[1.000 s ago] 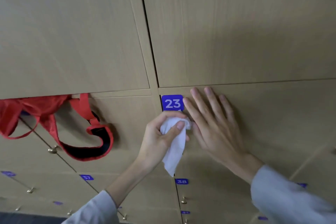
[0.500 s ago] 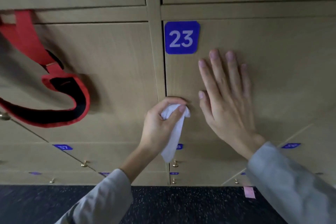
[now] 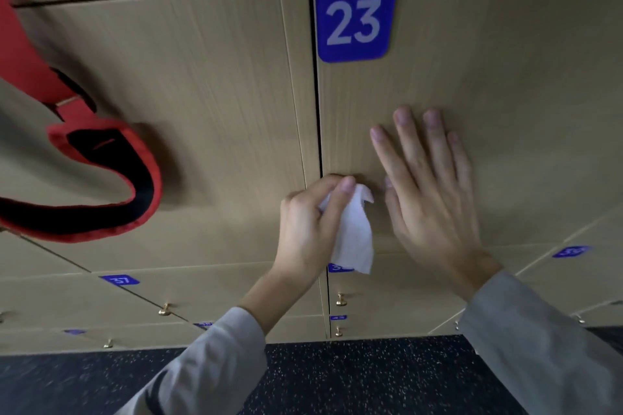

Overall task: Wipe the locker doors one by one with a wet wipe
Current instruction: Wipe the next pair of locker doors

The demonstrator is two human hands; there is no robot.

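A tan wooden locker door (image 3: pixel 505 84) with a blue label reading 23 (image 3: pixel 356 17) fills the upper right. My left hand (image 3: pixel 310 226) grips a crumpled white wet wipe (image 3: pixel 354 232) near the door's left edge, at the gap beside the neighbouring door (image 3: pixel 188 87). My right hand (image 3: pixel 435 199) lies flat on door 23 just right of the wipe, fingers straight and pointing up.
A red bag strap with black lining (image 3: pixel 101 178) hangs from the locker at upper left over the neighbouring door. Lower rows of lockers with small brass knobs (image 3: pixel 341 299) and blue labels (image 3: pixel 120 279) run down to a dark speckled floor (image 3: pixel 337 381).
The view has dropped, so label 23 now sits higher in frame. Both hands have slid down door 23, staying side by side; the left still holds the wipe.
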